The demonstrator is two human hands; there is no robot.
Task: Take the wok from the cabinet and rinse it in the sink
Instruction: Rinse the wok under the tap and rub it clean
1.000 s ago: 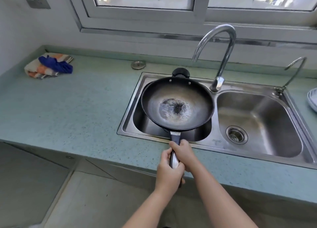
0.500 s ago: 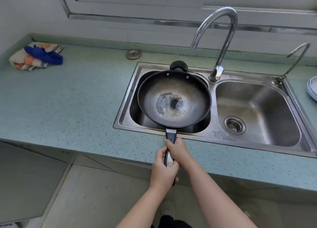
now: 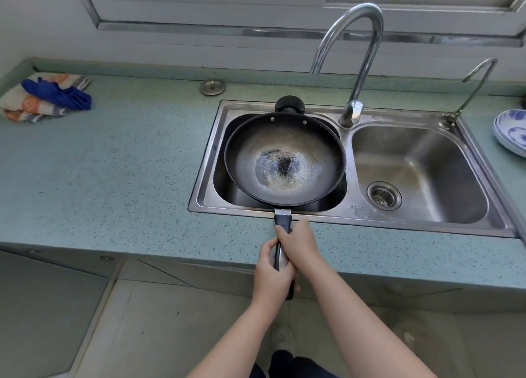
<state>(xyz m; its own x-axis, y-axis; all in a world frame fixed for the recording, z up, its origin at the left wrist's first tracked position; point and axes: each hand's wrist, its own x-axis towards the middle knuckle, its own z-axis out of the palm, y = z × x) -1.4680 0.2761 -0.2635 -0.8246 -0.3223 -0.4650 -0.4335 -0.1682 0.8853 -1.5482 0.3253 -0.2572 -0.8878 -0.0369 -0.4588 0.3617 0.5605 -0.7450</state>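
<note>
A black wok (image 3: 284, 158) with a worn, speckled bottom hangs level over the left basin of the steel double sink (image 3: 353, 206). Its long handle reaches back over the counter's front edge. My left hand (image 3: 271, 275) grips the rear of the handle, and my right hand (image 3: 299, 245) grips it just ahead, nearer the pan. A small black helper handle sits at the wok's far rim. The tall curved faucet (image 3: 358, 64) stands behind the divider, its spout ending above and right of the wok. No water is running.
The right basin with its drain (image 3: 384, 196) lies beside the wok. A thin second tap (image 3: 472, 87) stands at the sink's far right corner. A blue-and-white dish (image 3: 512, 132) sits at the right edge. Folded cloths (image 3: 45, 98) lie far left, with a round metal cap (image 3: 212, 87) behind.
The wok has stayed over the left basin with both hands on its handle. The view has tipped downward a little, so the sink and counter sit slightly differently in the frame.
</note>
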